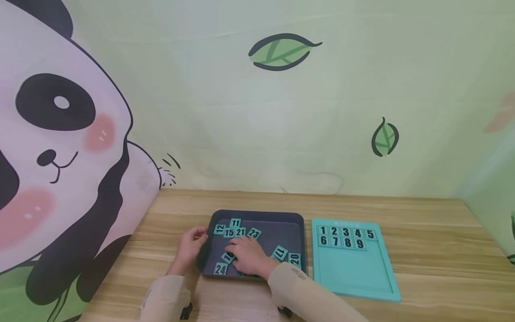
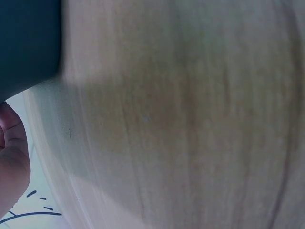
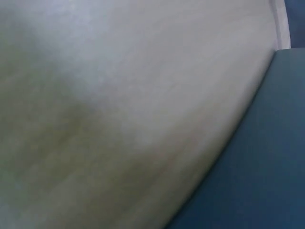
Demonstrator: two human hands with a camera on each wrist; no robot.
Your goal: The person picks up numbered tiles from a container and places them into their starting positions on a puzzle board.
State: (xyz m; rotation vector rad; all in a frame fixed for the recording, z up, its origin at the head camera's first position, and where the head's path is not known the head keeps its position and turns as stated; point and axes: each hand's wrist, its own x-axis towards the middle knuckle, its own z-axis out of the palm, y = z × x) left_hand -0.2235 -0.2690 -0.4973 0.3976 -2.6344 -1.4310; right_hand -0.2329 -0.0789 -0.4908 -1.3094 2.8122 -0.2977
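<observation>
In the head view, a dark tray (image 1: 273, 230) holds teal number tiles: 11 (image 1: 235, 222), 12 (image 1: 219, 229), 15 (image 1: 229, 232), 21 (image 1: 240, 232), 23 (image 1: 254, 233), 24 (image 1: 220, 269), 17 (image 1: 280, 252) and 20 (image 1: 294, 259). My right hand (image 1: 250, 256) reaches into the tray, fingers pointing left among the tiles, beside a partly covered tile (image 1: 227, 257). Whatever lies under that palm is hidden. At the tray's left rim, my left hand (image 1: 190, 248) touches the outside with fingers and thumb. Part of this hand (image 2: 14, 157) shows at the left wrist view's edge.
Right of the tray lies a teal board (image 1: 354, 273) with tiles 1 to 9 in two rows at its top. Both stand on a wooden table (image 1: 434, 250). Behind is a wall (image 1: 225, 112) with a printed panda and leaves.
</observation>
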